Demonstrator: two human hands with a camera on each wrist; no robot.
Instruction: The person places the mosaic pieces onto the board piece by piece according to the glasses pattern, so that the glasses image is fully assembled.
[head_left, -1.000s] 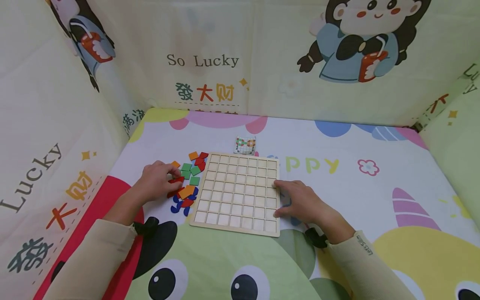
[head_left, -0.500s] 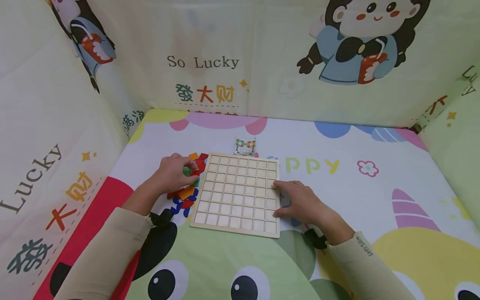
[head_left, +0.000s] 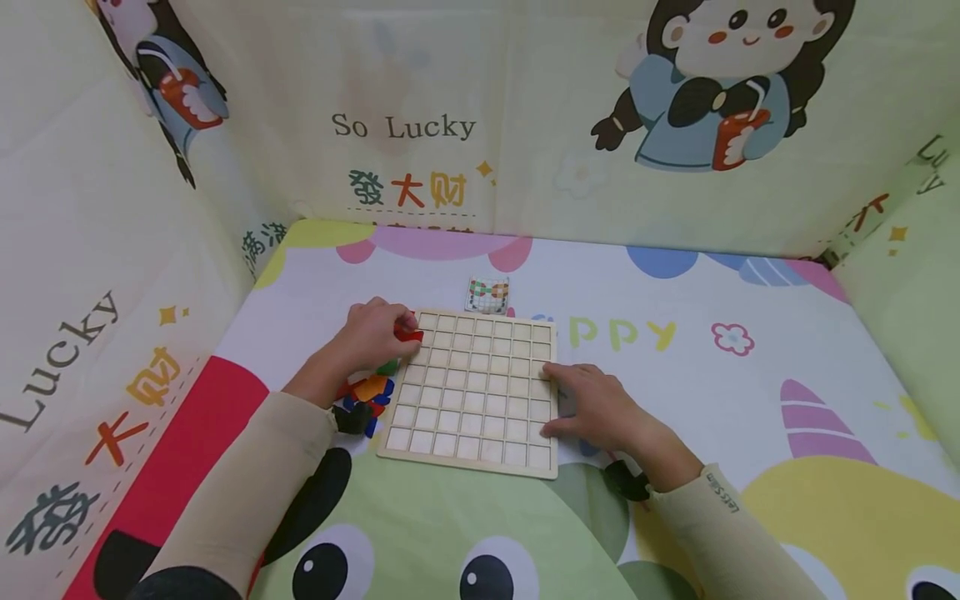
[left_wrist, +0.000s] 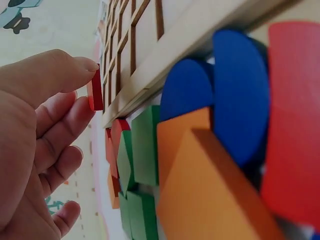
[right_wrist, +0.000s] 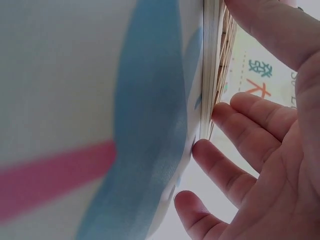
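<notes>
My left hand [head_left: 367,337] pinches a small red block [left_wrist: 97,90] between thumb and fingertips, over the far left corner of a wooden grid board [head_left: 397,454]. Its compartments look bare of blocks. Left of the board lies a pile of flat coloured blocks, partly hidden by the left hand and wrist. In the left wrist view the pile shows green blocks [left_wrist: 146,145], orange blocks [left_wrist: 195,190], blue rounded blocks [left_wrist: 240,95] and a large-looking red block [left_wrist: 295,125]. My right hand [head_left: 600,404] rests thumb and fingertips against the board's right edge, its fingers spread and relaxed.
A small pattern card [head_left: 487,295] with a coloured grid picture lies just behind the board. The table is covered by a printed cloth [head_left: 750,400]. Printed fabric walls [head_left: 540,125] stand behind and on both sides.
My left hand has moved right and away from me, from over the pile to the board's far left corner, carrying the red block. The right hand has stayed at the board's edge.
</notes>
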